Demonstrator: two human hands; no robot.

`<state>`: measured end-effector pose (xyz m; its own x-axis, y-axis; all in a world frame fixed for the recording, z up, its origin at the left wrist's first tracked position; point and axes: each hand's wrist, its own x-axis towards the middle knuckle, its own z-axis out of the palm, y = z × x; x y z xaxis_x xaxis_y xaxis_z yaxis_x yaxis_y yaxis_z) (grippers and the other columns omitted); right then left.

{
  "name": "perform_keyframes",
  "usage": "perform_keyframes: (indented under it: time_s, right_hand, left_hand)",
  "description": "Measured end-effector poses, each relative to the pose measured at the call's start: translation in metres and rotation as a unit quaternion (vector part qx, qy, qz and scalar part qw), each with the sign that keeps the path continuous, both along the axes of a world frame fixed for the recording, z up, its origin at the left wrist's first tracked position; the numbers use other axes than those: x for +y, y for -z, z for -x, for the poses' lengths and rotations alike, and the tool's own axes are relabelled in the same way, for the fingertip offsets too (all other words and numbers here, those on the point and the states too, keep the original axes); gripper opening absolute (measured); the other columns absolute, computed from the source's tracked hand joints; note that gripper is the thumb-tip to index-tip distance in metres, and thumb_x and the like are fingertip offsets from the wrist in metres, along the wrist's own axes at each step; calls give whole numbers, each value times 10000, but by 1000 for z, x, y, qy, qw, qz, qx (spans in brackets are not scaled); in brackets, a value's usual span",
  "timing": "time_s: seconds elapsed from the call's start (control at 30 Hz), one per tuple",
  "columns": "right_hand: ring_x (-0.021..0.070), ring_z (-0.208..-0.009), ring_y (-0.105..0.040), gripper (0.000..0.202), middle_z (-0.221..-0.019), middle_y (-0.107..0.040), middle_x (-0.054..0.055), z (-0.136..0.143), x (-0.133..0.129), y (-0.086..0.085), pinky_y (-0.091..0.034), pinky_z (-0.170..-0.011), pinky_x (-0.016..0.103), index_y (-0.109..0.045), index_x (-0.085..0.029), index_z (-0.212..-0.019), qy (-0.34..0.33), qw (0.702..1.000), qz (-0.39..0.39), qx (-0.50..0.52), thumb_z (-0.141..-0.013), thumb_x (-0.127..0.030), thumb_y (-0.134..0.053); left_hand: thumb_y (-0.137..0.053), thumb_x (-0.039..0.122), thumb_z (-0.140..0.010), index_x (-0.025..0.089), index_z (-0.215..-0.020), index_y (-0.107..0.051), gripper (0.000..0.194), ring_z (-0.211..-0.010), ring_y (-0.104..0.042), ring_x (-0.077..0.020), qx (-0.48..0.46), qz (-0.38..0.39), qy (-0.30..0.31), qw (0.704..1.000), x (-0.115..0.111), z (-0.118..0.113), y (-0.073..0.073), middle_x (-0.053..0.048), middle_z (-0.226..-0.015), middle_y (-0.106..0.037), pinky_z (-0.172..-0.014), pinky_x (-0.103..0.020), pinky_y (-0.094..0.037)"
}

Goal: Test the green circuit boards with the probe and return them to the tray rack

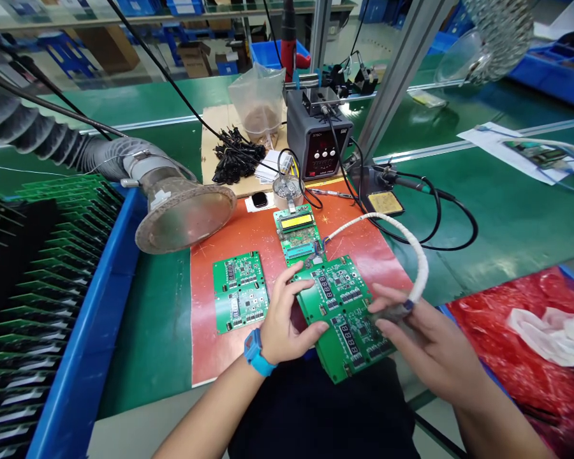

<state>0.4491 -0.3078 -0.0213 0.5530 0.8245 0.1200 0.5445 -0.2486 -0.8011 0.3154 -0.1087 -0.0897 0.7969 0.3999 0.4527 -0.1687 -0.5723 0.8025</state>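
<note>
My left hand, a blue watch on its wrist, grips the left edge of a green circuit board, thumb on top. The board carries two dark digit displays and tilts above the bench edge. At its right edge my right hand closes round the end of a white-sleeved cable. What the cable's tip touches is hidden by my fingers. The cable arcs back to a small programmer board with a lit yellow screen and a teal socket. A similar circuit board lies flat on the red mat at the left.
A blue bin with rows of boards stands at left, below a fume extractor hood. Behind are black cables, a soldering station and a soldering iron in its stand. Red plastic fills a bin at right.
</note>
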Motion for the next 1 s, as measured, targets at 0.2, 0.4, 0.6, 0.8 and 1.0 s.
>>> perform_keyframes:
  time_s: [0.2, 0.4, 0.6, 0.8, 1.0]
  right_hand:
    - [118, -819, -640, 383, -969, -642, 15, 3, 6, -4, -551, -766, 211, -479, -271, -1273, 0, 998, -5, -64, -902, -193, -534]
    - [131, -809, -661, 348, -914, -666, 18, 4, 14, -6, -562, -739, 200, -521, -245, -1215, -5, 992, -23, -128, -878, -171, -559]
    - [119, -711, -657, 334, -827, -672, -1, 4, 18, -4, -570, -722, 197, -545, -236, -1173, 20, 988, -31, -150, -849, -163, -577]
    - [144, -735, -664, 323, -850, -674, 19, 1, 15, -2, -580, -731, 236, -536, -234, -1184, 3, 990, -23, -142, -866, -192, -571]
    - [156, -812, -679, 289, -917, -689, 35, 1, 12, -2, -577, -753, 232, -557, -239, -1161, -6, 991, -26, -128, -875, -197, -566]
  left_hand:
    - [-608, 525, -819, 221, -1257, -470, 551, -1321, -400, -329, -1, -15, -5, 1000, 1, 1, 0, -176, -1418, -373, -1025, -529, -385]
    - [-626, 503, -807, 208, -1240, -495, 540, -1289, -438, -325, -6, -32, -23, 999, 1, 1, 2, -176, -1396, -409, -1004, -510, -411]
    - [-614, 506, -809, 217, -1235, -493, 529, -1291, -439, -327, -1, -23, -23, 999, 1, 0, 2, -174, -1397, -413, -1005, -517, -415]
    - [-602, 480, -826, 209, -1230, -490, 500, -1285, -451, -318, -8, -20, -21, 1000, 0, -1, 0, -178, -1386, -424, -1010, -510, -414]
    - [-603, 460, -824, 210, -1233, -493, 492, -1275, -464, -321, -17, -20, -23, 999, -1, -1, 2, -177, -1373, -438, -1000, -507, -423]
